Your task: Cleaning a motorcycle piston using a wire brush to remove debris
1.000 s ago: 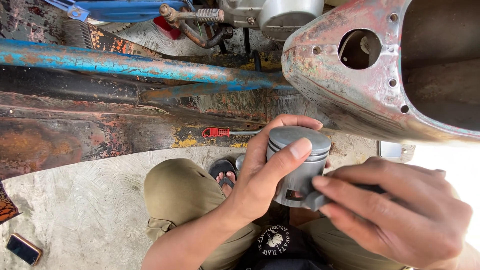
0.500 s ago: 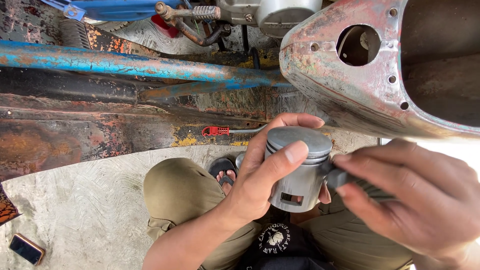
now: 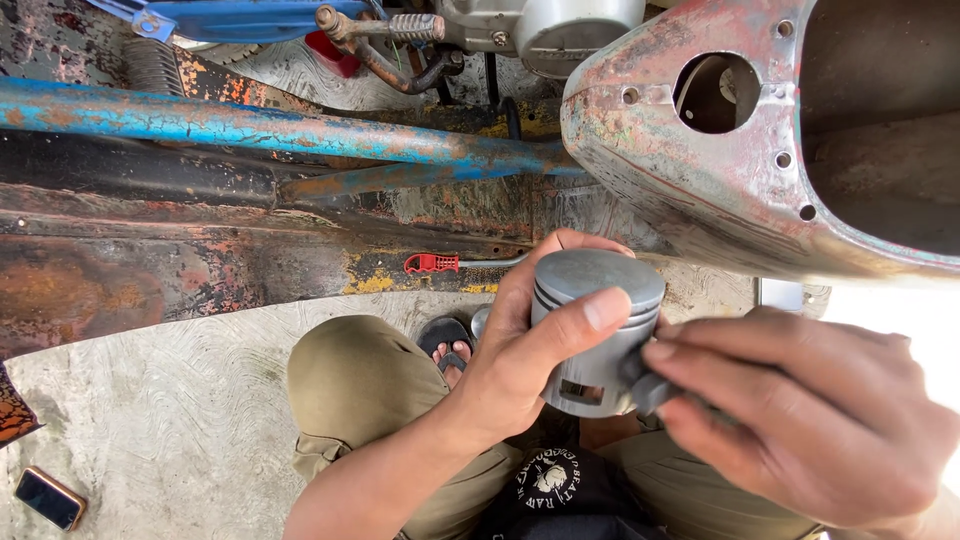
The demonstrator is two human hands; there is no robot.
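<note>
My left hand [image 3: 525, 350] is wrapped around a grey metal piston [image 3: 592, 300], crown up, thumb across its side. Ring grooves show near the top and a cut-out in its skirt faces me. My right hand [image 3: 810, 420] comes in from the right, its fingertips pinching a small dark part [image 3: 645, 392] against the piston's lower right side. What that part is I cannot make out. Both hands are above my knees, which are in olive trousers.
A rusty scooter body [image 3: 720, 170] with a round hole rises at the upper right. A blue rusted frame tube [image 3: 250, 125] crosses the top. A red-handled tool [image 3: 432, 263] lies on the concrete floor. A phone [image 3: 50, 497] lies at the lower left.
My right hand has shifted slightly left and closer against the piston's lower side. The left hand keeps the piston in nearly the same place.
</note>
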